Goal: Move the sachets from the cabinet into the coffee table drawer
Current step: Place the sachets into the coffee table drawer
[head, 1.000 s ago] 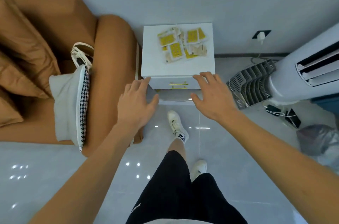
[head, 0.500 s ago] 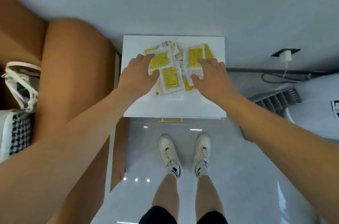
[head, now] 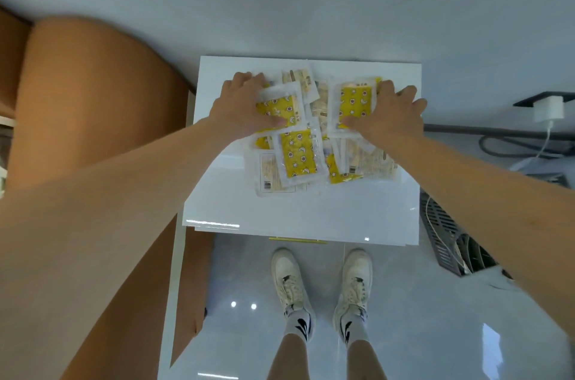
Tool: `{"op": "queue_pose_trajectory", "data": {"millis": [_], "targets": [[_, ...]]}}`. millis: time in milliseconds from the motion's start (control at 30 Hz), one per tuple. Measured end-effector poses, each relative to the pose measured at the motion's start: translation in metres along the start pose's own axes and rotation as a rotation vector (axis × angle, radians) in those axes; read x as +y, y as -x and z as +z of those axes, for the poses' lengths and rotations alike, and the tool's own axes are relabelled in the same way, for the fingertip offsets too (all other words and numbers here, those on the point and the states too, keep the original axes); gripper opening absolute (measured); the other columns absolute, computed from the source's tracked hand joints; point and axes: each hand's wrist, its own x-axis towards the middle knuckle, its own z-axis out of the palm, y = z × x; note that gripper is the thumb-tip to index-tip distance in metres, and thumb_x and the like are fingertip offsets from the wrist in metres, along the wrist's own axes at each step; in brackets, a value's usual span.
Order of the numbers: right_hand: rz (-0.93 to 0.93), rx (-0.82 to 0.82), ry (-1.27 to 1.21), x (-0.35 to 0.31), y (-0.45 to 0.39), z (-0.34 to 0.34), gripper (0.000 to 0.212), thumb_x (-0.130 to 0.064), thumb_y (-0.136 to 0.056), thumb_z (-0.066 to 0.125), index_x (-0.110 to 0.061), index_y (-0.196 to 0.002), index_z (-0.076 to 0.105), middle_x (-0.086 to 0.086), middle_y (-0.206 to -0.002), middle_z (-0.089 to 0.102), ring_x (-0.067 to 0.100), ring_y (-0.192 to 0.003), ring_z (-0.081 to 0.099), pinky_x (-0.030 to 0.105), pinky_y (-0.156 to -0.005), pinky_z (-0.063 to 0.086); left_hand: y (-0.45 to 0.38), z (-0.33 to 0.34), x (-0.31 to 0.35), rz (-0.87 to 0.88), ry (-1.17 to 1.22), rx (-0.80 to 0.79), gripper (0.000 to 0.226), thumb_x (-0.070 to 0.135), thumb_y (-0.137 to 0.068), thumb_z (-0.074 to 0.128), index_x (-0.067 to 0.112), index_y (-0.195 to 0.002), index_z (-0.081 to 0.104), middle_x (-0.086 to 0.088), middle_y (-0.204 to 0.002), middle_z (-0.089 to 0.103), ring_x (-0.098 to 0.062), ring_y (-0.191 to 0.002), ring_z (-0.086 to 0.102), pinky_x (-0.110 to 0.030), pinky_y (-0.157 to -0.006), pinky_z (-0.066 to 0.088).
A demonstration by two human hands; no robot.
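Standing square to the white cabinet (head: pixel 298 211), toes near its front edge. The sachets (head: pixel 300 152), yellow-printed and pale ones mixed, lie in a loose overlapping heap on the cabinet top, toward the back half; none lifted clear yet. Left hand (head: pixel 245 105) sits on the heap's left flank, thumb pressing down on a yellow sachet (head: pixel 280 108), fingers curled over the far edge of that sachet, so it looks pinched between thumb and fingers. Right hand (head: pixel 389 111) mirrors it on the right flank, thumb on another yellow sachet (head: pixel 356 102), fingers hooked round the outer edge. The hands are well apart, one at each side of the pile; judged purpose is to rake the scattered packets inward into one bundle and take many at once, not singly. Slick plastic wrappers will likely slide on each other, so a squeeze from both sides risks spilling the nearer ones, which neither hand touches. The coffee table and its drawer are out of sight. Brown sofa arm (head: pixel 93 105) close at left; a floor grille (head: pixel 451 242) at right.
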Motion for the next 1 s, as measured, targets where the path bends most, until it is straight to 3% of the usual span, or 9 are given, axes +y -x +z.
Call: {"op": "queue_pose_trajectory", "data": {"millis": [200,333,433,567,700,833,1000], "targets": [[0.054,0.024,-0.043,0.0,-0.013,-0.007,0.098,-0.056,-0.069,0.088,-0.016,-0.142,0.036,0.018,-0.139,0.039,0.04,-0.13,0.04,0.049,-0.101,0.041,-0.002,0.002,0.001,-0.113,-0.027,0.085,0.114,0.07,-0.057,0.085,0.018,-0.147,0.039,-0.008,-0.139,0.039,-0.032,-0.131,0.033,-0.048,-0.103,0.04],[0.046,-0.008,-0.166,0.0,-0.018,-0.008,0.098,-0.043,-0.07,0.092,-0.013,-0.143,0.035,0.015,-0.138,0.041,0.035,-0.125,0.052,0.04,-0.094,0.044,-0.001,0.001,-0.001,-0.17,-0.121,0.095,0.103,0.083,-0.049,0.078,0.018,-0.126,0.054,-0.004,-0.125,0.049,-0.031,-0.123,0.04,-0.047,-0.1,0.038],[0.052,-0.033,-0.274,0.0,-0.021,-0.009,0.089,-0.032,-0.071,0.092,-0.01,-0.14,0.04,0.013,-0.136,0.049,0.03,-0.124,0.054,0.034,-0.09,0.044,0.002,0.003,-0.004,-0.207,-0.084,0.082,0.099,0.084,-0.048,0.077,0.021,-0.119,0.052,-0.002,-0.12,0.05,-0.03,-0.121,0.042,-0.049,-0.1,0.037],[0.05,-0.081,-0.384,0.0,-0.02,-0.011,0.067,-0.025,-0.067,0.092,-0.011,-0.123,0.058,0.009,-0.119,0.064,0.028,-0.108,0.064,0.044,-0.092,0.056,0.01,0.0,-0.003,-0.247,0.15,0.029,0.086,0.067,-0.052,0.089,0.022,-0.11,0.044,0.004,-0.105,0.054,-0.025,-0.106,0.053,-0.05,-0.099,0.044],[0.03,-0.076,-0.446,0.002,-0.019,-0.016,0.053,-0.013,-0.072,0.086,-0.015,-0.114,0.055,0.003,-0.111,0.057,0.028,-0.106,0.063,0.049,-0.092,0.057,0.013,-0.001,-0.008,-0.277,0.418,0.001,0.082,0.044,-0.052,0.098,0.018,-0.115,0.053,0.002,-0.108,0.06,-0.025,-0.102,0.062,-0.045,-0.087,0.055],[0.029,-0.101,-0.49,0.002,-0.016,-0.018,0.06,-0.011,-0.072,0.086,-0.015,-0.122,0.054,0.002,-0.115,0.054,0.029,-0.109,0.062,0.052,-0.093,0.056,0.015,-0.001,-0.015,-0.278,0.534,0.008,0.057,0.025,-0.06,0.098,0.015,-0.102,0.06,-0.003,-0.104,0.066,-0.029,-0.099,0.066,-0.043,-0.079,0.057],[0.031,-0.117,-0.582,0.002,-0.01,-0.019,0.057,-0.012,-0.07,0.087,-0.017,-0.118,0.055,0.004,-0.119,0.059,0.027,-0.105,0.064,0.051,-0.091,0.058,0.024,-0.001,-0.024,-0.287,0.655,-0.002,0.05,0.013,-0.069,0.093,0.011,-0.108,0.062,-0.009,-0.108,0.07,-0.032,-0.099,0.069,-0.052,-0.086,0.059]]}}
